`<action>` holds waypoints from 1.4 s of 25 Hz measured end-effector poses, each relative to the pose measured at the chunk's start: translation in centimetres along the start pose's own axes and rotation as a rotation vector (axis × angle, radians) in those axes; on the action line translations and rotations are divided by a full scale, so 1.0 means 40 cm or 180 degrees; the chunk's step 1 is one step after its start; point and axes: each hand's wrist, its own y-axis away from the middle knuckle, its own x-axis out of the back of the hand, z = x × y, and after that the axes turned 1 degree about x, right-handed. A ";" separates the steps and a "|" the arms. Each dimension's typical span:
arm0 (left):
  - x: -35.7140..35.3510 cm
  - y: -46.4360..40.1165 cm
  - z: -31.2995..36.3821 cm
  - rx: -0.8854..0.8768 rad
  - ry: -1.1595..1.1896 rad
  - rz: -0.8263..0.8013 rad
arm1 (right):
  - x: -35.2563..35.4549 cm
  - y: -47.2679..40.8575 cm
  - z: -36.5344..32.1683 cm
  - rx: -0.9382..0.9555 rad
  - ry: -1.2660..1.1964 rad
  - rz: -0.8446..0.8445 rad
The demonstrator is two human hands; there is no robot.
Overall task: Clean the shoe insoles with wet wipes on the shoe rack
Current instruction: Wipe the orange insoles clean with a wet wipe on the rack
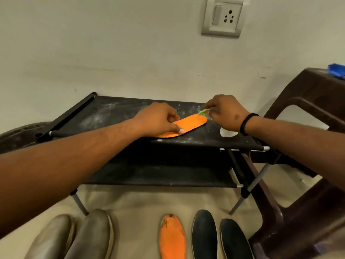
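Insole (192, 124) near rack (115, 116) front edge, pinned by left hand (158, 121); right hand (226, 114) grip pinching wipe (203, 112).

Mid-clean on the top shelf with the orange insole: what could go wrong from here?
1. The left hand pins only one end of the orange insole; the end by the right hand is free and may lift or skid under wiping.
2. The right hand pinches just a small folded wipe, so it may slip out.
3. The shoe rack top is streaked with white residue, which could get back onto the insole.
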 end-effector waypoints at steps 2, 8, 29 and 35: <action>-0.005 0.018 -0.005 0.0033 -0.0111 -0.0174 | -0.023 -0.021 -0.005 0.0199 0.0141 -0.0014; -0.028 0.026 0.000 0.0025 -0.0203 -0.0055 | -0.082 -0.028 -0.006 -0.0174 -0.0089 -0.0357; -0.033 0.037 0.007 0.0120 -0.0268 0.0296 | -0.087 -0.051 0.006 -0.0113 0.0272 -0.0557; -0.037 0.030 0.003 0.0128 -0.0258 0.0291 | -0.109 -0.052 0.013 -0.0277 0.0201 -0.0243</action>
